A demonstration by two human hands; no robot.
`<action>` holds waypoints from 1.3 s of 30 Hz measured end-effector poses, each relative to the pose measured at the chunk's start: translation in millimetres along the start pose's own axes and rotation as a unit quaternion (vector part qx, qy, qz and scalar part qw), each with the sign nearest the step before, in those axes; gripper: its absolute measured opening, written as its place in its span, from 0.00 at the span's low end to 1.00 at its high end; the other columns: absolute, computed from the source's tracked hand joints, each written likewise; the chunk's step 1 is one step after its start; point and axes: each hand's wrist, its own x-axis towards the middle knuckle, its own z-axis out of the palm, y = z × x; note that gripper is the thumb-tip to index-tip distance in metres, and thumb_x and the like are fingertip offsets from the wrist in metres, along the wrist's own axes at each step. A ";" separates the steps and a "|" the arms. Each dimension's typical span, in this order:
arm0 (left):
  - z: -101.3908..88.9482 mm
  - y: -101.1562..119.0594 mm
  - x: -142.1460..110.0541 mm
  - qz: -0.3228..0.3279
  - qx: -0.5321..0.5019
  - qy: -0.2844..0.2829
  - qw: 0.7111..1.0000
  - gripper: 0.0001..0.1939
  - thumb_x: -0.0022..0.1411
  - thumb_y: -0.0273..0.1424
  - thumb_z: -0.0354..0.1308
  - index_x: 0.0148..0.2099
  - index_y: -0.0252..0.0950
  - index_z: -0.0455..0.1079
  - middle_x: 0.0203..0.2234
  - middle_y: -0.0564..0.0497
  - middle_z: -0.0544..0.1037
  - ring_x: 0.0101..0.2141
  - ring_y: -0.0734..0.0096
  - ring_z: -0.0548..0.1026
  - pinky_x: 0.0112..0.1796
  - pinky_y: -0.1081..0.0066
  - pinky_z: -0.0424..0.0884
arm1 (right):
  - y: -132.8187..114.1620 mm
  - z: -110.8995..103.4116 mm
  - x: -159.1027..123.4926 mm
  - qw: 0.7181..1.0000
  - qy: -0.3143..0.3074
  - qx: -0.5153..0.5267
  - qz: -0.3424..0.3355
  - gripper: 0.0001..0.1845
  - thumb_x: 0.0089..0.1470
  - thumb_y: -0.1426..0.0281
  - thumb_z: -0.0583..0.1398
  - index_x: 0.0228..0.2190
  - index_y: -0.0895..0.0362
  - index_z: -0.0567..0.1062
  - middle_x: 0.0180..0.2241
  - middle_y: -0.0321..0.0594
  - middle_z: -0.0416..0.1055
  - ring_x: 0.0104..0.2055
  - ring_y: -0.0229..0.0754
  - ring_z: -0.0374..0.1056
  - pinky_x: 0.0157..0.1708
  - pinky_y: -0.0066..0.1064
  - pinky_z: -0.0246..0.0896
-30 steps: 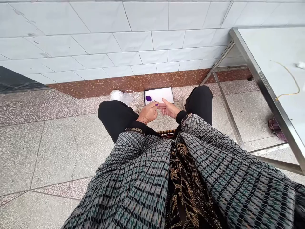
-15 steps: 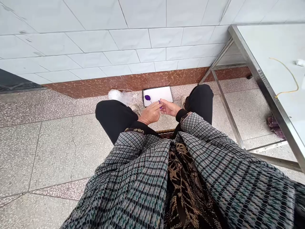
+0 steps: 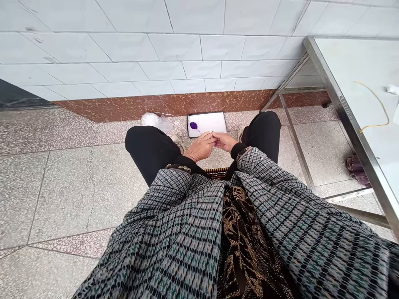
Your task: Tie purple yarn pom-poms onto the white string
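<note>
Between my knees, my left hand [image 3: 202, 147] and my right hand [image 3: 225, 141] meet at the fingertips. Both are closed around a small bit of purple yarn [image 3: 215, 143], mostly covered by the fingers. Whether a hook or needle is among the fingers I cannot tell. Just beyond the hands, a small ball of purple yarn [image 3: 193, 125] rests in a shallow white box [image 3: 212, 122] with a dark rim. A thin purple strand leads from the ball toward my left hand.
White yarn [image 3: 150, 119] in clear plastic lies beyond my left knee, by the tiled wall [image 3: 174, 47]. At right stands a metal-framed table [image 3: 349, 112] with a yellow cord [image 3: 382, 104] on top. A dark purple bundle [image 3: 358, 169] sits beneath it.
My hands have shifted slightly to the right, and the left fingers now cover more of the purple yarn. The view has tilted a little. The ball stays in the box.
</note>
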 end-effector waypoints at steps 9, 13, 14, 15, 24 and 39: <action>-4.2 -11.0 -9.0 -0.147 -0.118 0.243 0.952 0.19 0.61 0.21 0.51 0.49 0.37 0.78 0.53 0.40 0.80 0.56 0.53 0.77 0.62 0.51 0.70 | -28.2 -15.7 -6.1 0.994 -0.007 -0.084 -0.076 0.12 0.67 0.80 0.61 0.30 0.62 0.81 0.22 0.34 0.72 0.23 0.31 0.63 0.27 0.21 0.62; -12.0 -19.6 -5.9 -0.257 -0.253 0.250 0.898 0.22 0.61 0.30 0.55 0.57 0.37 0.75 0.58 0.40 0.78 0.61 0.50 0.72 0.65 0.51 0.65 | -36.8 -21.7 -14.8 0.969 -0.156 -0.182 -0.051 0.05 0.59 0.77 0.70 0.30 0.63 0.82 0.21 0.35 0.73 0.24 0.33 0.65 0.28 0.23 0.64; -13.1 -19.7 -4.3 -0.250 -0.317 0.212 0.890 0.20 0.63 0.35 0.55 0.55 0.36 0.77 0.57 0.40 0.79 0.61 0.49 0.72 0.65 0.51 0.64 | -37.1 -22.1 -17.0 0.962 -0.188 -0.194 -0.046 0.05 0.58 0.76 0.71 0.30 0.63 0.82 0.21 0.35 0.72 0.24 0.33 0.65 0.28 0.23 0.63; -13.7 -18.9 -2.7 -0.242 -0.377 0.176 0.877 0.20 0.65 0.40 0.55 0.52 0.35 0.78 0.54 0.40 0.81 0.60 0.49 0.74 0.64 0.52 0.66 | -37.0 -22.1 -18.9 0.955 -0.213 -0.203 -0.043 0.06 0.58 0.74 0.71 0.30 0.63 0.82 0.20 0.35 0.72 0.24 0.33 0.65 0.27 0.23 0.63; -24.2 -11.6 1.8 -0.315 -0.493 0.145 0.798 0.13 0.58 0.39 0.62 0.28 0.36 0.72 0.19 0.55 0.68 0.20 0.75 0.60 0.25 0.71 0.60 | -40.4 -17.0 -27.5 0.964 -0.159 -0.209 -0.032 0.09 0.63 0.75 0.68 0.30 0.62 0.82 0.18 0.32 0.69 0.22 0.33 0.64 0.28 0.25 0.64; -20.9 -21.1 3.1 -0.429 -0.384 0.274 0.770 0.10 0.62 0.31 0.56 0.27 0.38 0.68 0.19 0.57 0.62 0.24 0.71 0.59 0.28 0.71 0.58 | -46.9 -15.1 -33.6 0.982 -0.137 -0.128 -0.033 0.15 0.69 0.78 0.62 0.27 0.63 0.78 0.21 0.34 0.72 0.20 0.28 0.64 0.18 0.16 0.55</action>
